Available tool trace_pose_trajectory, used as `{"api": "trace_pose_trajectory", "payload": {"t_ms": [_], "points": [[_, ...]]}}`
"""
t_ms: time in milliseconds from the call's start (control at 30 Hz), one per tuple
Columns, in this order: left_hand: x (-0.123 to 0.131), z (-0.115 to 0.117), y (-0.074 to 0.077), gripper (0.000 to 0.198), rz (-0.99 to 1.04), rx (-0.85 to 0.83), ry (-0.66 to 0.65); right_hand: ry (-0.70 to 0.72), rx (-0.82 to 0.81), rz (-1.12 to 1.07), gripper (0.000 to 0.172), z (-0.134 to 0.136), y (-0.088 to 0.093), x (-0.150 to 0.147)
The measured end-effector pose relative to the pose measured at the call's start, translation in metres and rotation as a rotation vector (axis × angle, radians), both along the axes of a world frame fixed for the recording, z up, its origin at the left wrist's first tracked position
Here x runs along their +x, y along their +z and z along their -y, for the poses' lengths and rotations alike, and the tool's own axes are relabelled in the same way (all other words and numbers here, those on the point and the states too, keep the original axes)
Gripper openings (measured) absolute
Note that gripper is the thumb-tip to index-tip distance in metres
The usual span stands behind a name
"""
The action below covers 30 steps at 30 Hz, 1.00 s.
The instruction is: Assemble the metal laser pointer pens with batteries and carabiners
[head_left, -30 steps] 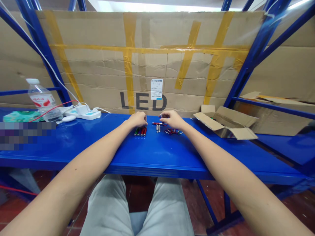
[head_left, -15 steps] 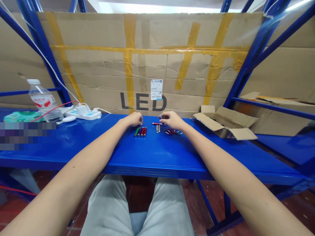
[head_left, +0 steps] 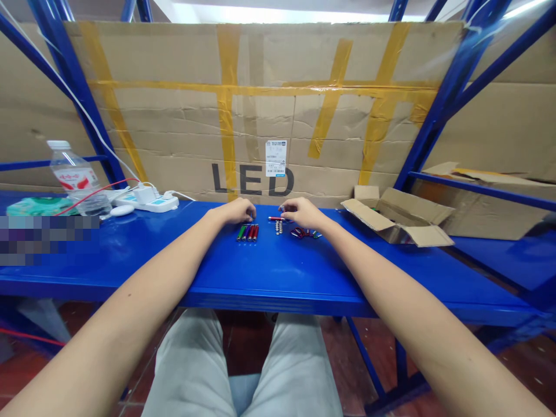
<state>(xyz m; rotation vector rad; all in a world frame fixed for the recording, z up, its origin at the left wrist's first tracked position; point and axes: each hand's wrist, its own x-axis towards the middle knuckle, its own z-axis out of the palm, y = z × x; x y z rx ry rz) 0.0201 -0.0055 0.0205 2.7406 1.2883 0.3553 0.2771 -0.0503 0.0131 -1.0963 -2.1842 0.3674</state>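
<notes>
Forearms (head_left: 143, 295) reach forward over the blue bench (head_left: 278, 272), converging, with the backs of both hands uppermost and the fingers curled downward. Left hand (head_left: 237, 211): from where I stand, I cannot tell whether its grip is clenched on anything. Right hand (head_left: 302, 212): thumb and finger are drawn close together, but what they grasp, if anything, is too small to tell. One red tube (head_left: 275, 219) lies crosswise at the right grip's fingertips. Four tubes (head_left: 248, 233), one green, one purple and two red, form a row just on the near side of the left grip. Between the grips, small silver pieces (head_left: 278, 227) stand in two columns, too tiny to count surely. Coloured clips (head_left: 306, 233), overlapping and likewise uncountable, lie just nearer the wearer than the right grip.
</notes>
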Motion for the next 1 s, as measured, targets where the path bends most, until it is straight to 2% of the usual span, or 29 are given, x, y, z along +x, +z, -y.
{"api": "trace_pose_trajectory", "payload": {"t_ms": [133, 233, 333, 500, 700, 800, 1000], "points": [[0.002, 0.006, 0.004, 0.008, 0.084, 0.04, 0.055, 0.0, 0.004, -0.002, 0.014, 0.001, 0.001, -0.001], [0.012, 0.015, 0.009, 0.012, 0.364, 0.109, 0.026, 0.006, 0.02, -0.024, 0.018, 0.002, 0.001, -0.002], [0.03, 0.029, 0.014, 0.016, 0.611, 0.084, -0.047, 0.006, 0.061, -0.041, 0.024, 0.0, 0.0, -0.002], [0.054, 0.043, 0.013, 0.016, 0.617, 0.11, -0.147, 0.046, 0.116, -0.014, 0.027, 0.001, 0.002, -0.002], [0.057, 0.047, 0.012, 0.016, 0.621, 0.15, -0.158, 0.051, 0.199, -0.095, 0.028, 0.006, 0.003, -0.004], [0.058, 0.047, 0.012, 0.014, 0.708, 0.107, -0.151, 0.022, 0.238, -0.194, 0.021, 0.007, 0.001, -0.006], [0.062, 0.049, 0.012, 0.007, 0.852, -0.048, -0.158, -0.025, 0.379, -0.2, 0.012, 0.007, 0.002, -0.007]]}}
